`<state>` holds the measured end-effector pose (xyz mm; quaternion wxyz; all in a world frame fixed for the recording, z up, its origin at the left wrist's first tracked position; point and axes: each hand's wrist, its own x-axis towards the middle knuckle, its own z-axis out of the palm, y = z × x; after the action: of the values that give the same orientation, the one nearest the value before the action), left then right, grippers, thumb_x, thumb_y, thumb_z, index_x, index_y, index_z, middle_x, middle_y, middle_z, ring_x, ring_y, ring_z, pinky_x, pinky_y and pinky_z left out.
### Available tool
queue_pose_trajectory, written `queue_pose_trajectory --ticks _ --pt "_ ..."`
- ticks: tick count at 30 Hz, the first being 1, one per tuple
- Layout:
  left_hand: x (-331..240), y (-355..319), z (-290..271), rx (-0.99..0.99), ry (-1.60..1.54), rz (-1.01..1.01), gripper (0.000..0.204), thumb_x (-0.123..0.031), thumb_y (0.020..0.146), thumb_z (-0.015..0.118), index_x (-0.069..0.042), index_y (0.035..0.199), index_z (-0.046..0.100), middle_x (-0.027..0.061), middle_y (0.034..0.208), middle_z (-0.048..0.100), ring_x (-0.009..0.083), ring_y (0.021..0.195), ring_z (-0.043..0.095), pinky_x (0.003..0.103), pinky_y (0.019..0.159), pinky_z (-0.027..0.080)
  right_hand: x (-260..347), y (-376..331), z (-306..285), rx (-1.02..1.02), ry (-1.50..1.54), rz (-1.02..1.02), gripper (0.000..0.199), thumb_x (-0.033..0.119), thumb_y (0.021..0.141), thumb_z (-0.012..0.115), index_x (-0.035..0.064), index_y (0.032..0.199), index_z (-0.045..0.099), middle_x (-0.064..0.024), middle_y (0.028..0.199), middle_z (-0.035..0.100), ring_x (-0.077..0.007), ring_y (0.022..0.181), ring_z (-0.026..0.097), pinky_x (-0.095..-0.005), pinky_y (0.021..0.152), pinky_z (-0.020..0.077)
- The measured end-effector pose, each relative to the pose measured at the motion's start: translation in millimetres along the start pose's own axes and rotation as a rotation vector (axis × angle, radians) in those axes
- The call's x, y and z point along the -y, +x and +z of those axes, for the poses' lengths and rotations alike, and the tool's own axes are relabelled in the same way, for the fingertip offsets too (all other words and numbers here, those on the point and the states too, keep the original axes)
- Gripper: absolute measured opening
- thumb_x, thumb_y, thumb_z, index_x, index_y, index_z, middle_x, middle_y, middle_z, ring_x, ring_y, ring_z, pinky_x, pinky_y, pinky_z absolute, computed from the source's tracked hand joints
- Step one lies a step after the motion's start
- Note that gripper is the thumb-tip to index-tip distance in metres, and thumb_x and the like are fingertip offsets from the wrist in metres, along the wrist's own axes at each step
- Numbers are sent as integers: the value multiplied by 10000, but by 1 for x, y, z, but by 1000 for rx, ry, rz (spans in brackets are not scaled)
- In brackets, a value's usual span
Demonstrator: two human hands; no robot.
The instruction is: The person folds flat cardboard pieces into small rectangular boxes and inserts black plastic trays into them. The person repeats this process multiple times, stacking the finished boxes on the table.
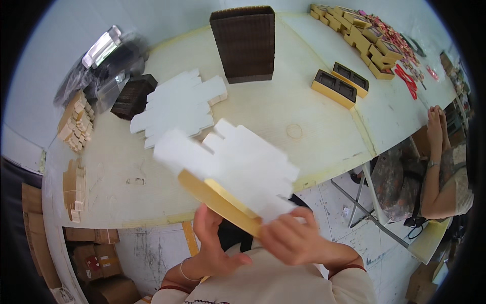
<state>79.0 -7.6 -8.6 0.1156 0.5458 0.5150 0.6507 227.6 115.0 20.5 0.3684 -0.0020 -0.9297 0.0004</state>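
Observation:
A die-cut carton blank (248, 162), white on one face and gold on the folded-up strip along its near edge, is tilted in front of me at the table's near edge. My right hand (288, 235) grips its near right corner, fingers closed over the gold strip. Just below the middle of that strip is my left hand (215, 248), thumb and fingers spread; whether a fingertip touches the card is unclear. Part of the blank is blurred. Behind it lies a stack of similar white blanks (179, 104) on the table.
A tall dark brown box (244, 45) stands at the back, a smaller dark box (133, 96) at left. Two gold trays with dark inserts (334, 88) lie right, below piled gold boxes (354, 30) and red scissors (406, 81). Folded card pieces (76, 124) line the left edge. Another person (440, 167) sits at right.

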Motion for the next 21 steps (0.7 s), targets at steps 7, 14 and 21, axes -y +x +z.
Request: queue_pose_trajectory --ticks 7,14,21 --pt "-4 23 -35 84 15 -603 480 -17 916 523 36 1371 382 117 1102 591 120 968 535 253 855 429 13 0 20 10 376 -15 319 327 803 731 53 946 652 -113 1057 613 -253 953 599 -415 879 470" --pt "33 100 -61 686 182 -632 451 -35 866 550 -17 1313 494 96 1082 608 148 946 551 292 847 443 -22 -36 26 148 104 -40 233 174 799 661 6 957 624 -110 1040 585 -263 1049 564 -405 951 449" --pt "48 89 -34 506 951 210 349 -79 772 686 -52 1113 615 117 1096 577 297 946 545 388 811 457 -24 -16 36 219 396 112 274 146 720 707 -17 914 604 -122 967 555 -290 962 554 -388 854 455"
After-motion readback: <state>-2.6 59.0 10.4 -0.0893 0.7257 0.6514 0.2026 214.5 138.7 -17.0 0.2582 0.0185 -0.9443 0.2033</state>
